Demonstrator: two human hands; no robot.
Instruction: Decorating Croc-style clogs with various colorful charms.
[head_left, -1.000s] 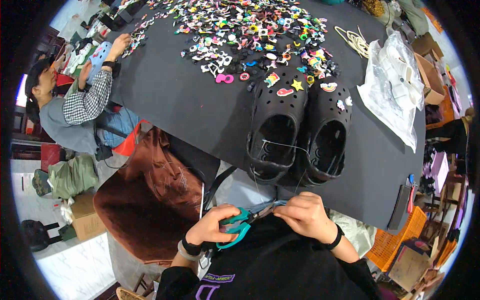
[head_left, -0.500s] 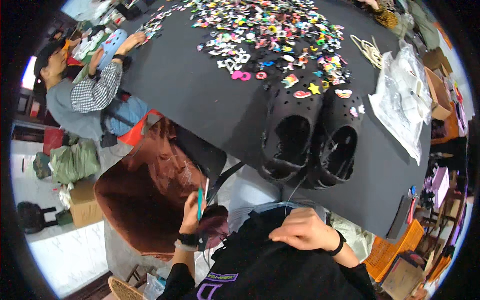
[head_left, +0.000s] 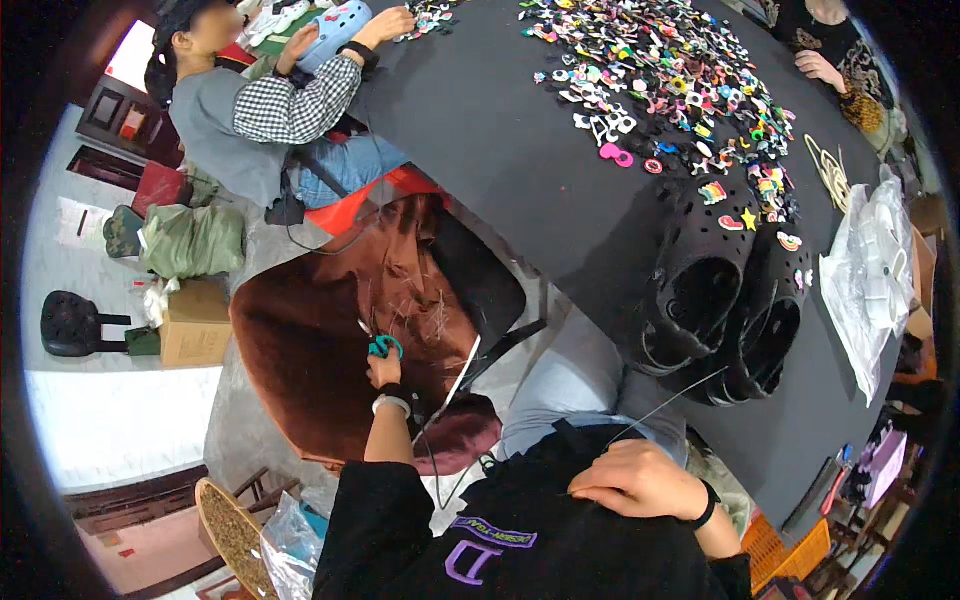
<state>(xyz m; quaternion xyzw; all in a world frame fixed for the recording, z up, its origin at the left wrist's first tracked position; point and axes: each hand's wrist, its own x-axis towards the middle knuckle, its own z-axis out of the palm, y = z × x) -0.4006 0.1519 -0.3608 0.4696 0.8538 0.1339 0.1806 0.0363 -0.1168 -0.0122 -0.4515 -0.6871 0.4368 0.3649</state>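
Note:
My left hand (head_left: 383, 372) is closed on a pair of scissors (head_left: 384, 346) with teal handles, held over brown cloth (head_left: 300, 350) strewn with thread scraps. The blades point up and away. In front of my black shirt, my right hand (head_left: 640, 480) is closed, its fingertips pressed together. A thin pale thread (head_left: 660, 407) stretches from it toward a pair of black clogs (head_left: 700, 270) at the near table edge. Small charms, including a yellow star (head_left: 749, 219) and a rainbow (head_left: 789, 242), decorate their toes. Where the thread ends at the clogs is hard to see.
A large pile of colourful charms (head_left: 660, 80) covers the far part of the dark table (head_left: 480, 130). At right lie a cream cord bundle (head_left: 828, 172) and a clear bag with white shoes (head_left: 870, 270). A person (head_left: 290, 110) at left handles a blue clog (head_left: 338, 30); another person's hand (head_left: 820, 70) rests far right.
My left hand has swung the scissors forward and outward over the brown cloth. My right hand stays closed near my shirt. The whole view has shifted, with the table now farther right.

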